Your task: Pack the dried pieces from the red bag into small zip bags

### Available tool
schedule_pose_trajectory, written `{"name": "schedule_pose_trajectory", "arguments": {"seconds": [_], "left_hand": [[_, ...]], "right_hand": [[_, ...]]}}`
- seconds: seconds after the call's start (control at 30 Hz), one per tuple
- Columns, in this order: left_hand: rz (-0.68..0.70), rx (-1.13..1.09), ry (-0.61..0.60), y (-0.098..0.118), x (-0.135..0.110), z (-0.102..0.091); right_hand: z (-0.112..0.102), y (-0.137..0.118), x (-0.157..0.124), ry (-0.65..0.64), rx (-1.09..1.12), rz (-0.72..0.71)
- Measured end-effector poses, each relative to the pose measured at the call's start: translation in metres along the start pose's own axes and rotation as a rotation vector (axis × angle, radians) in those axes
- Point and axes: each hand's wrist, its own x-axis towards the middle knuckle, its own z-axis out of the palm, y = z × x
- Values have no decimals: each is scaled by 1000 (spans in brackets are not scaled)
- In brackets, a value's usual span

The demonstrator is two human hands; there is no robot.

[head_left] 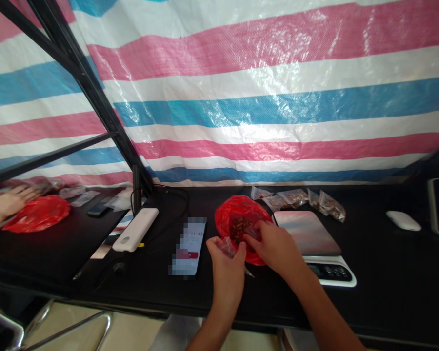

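A red plastic bag (225, 214) lies open on the black table, with small brown pieces (240, 226) inside. At its near left edge, my left hand (227, 270) is closed on a small clear plastic bag (227, 247), held between thumb and fingers. My right hand (278, 246) reaches over the red bag's right side, its fingers bent together just above the brown pieces. Something small and see-through shows at those fingertips, but its kind is unclear. Right of the red bag stands a kitchen scale (310, 234) with a shiny square plate; my right forearm passes over its near left corner.
Several filled clear bags (294, 197) lie behind the scale. To the left are a phone (190, 248), a white power bank (136, 229) and cables. A white mouse-shaped object (403, 221) sits far right. Another person's hand (10, 202) touches a second red bag (46, 213).
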Motion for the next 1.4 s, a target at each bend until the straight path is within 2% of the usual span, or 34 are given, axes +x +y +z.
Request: {"name": "schedule_pose_trajectory", "arguments": {"seconds": [0.2, 0.4, 0.57, 0.67, 0.83, 0.9, 1.07, 1.13, 1.27, 1.4], "left_hand": [[-3, -88, 11, 17, 13, -2], [43, -315, -18, 35, 17, -8], [39, -401, -69, 40, 19, -11], [36, -338, -118, 40, 21, -13], [106, -78, -190, 35, 24, -16], [91, -75, -200, 33, 27, -14], [-19, -225, -224, 29, 34, -6], [-27, -202, -209, 27, 36, -4], [-15, -100, -234, 22, 39, -5], [87, -23, -301, 16, 41, -7]], "right_hand": [[-13, -1, -11, -70, 55, -67], [-16, 10, -14, 11, 50, -247], [-12, 11, -12, -19, 6, -195], [-8, 11, -10, -9, 4, -152], [-2, 13, -9, 5, 103, -141], [0, 12, -9, -1, 144, -131], [3, 8, -9, 4, 199, -116], [4, 9, -9, 10, 214, -108], [8, 12, -10, 22, 244, -100], [9, 15, -11, 32, 237, -119]]}}
